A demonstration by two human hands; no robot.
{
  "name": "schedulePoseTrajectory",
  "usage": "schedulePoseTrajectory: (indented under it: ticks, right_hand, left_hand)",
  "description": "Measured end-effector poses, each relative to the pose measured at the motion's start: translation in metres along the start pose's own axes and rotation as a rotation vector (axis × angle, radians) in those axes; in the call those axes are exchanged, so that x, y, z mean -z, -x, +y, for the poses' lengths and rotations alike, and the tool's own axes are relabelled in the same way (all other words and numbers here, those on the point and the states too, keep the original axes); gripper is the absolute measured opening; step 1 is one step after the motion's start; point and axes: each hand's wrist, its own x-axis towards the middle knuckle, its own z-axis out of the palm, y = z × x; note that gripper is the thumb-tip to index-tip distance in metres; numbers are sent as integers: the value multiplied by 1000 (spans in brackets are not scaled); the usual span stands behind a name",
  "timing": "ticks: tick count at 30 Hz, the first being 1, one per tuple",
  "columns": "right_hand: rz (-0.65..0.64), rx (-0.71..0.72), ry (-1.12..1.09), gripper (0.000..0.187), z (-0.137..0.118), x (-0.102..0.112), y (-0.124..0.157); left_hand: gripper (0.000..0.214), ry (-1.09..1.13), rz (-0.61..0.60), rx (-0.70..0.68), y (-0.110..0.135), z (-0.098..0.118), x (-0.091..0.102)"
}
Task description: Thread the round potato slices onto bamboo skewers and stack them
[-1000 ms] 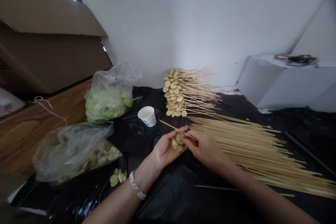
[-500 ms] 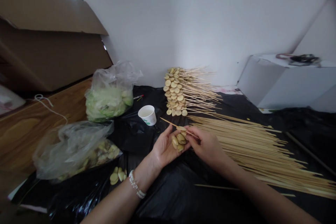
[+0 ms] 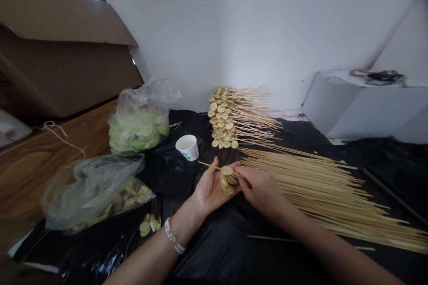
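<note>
My left hand (image 3: 209,189) lies palm up and cupped around a few pale yellow slices (image 3: 229,181). My right hand (image 3: 262,189) pinches a thin bamboo skewer (image 3: 209,165) whose tip points left past my left thumb. One round slice (image 3: 227,170) sits threaded on the skewer just above the slices in my palm. A pearl bracelet (image 3: 174,236) circles my left wrist.
A stack of finished skewers (image 3: 230,118) stands by the white wall. A large heap of bare skewers (image 3: 321,187) spreads right over black plastic sheeting (image 3: 217,249). A white paper cup (image 3: 187,147), two plastic bags (image 3: 138,120) (image 3: 90,189), loose slices (image 3: 150,225), cardboard boxes (image 3: 63,53) and a white box (image 3: 361,102) surround them.
The skewer has tilted flatter and slid left. A slice from my left palm now sits threaded on it, and my right hand has shifted slightly down.
</note>
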Motion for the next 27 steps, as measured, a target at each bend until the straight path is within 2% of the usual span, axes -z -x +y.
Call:
schedulePoseTrajectory:
  ticks: [4, 12, 16, 23, 27]
  right_hand:
    - [-18, 39, 10, 19, 2, -1, 0]
    - [-64, -51, -17, 25, -4, 4, -4]
    - [-86, -98, -75, 25, -2, 6, -6]
    - [-25, -105, -106, 27, 2, 7, -6]
    - [25, -63, -149, 25, 5, 8, -7]
  left_hand:
    - [59, -2, 4, 7, 0, 1, 1]
    - [59, 11, -37, 12, 1, -1, -1]
    - [57, 29, -20, 16, 2, -2, -3]
    - [57, 76, -57, 26, 1, 0, 2]
    - [54, 106, -17, 23, 0, 2, 2]
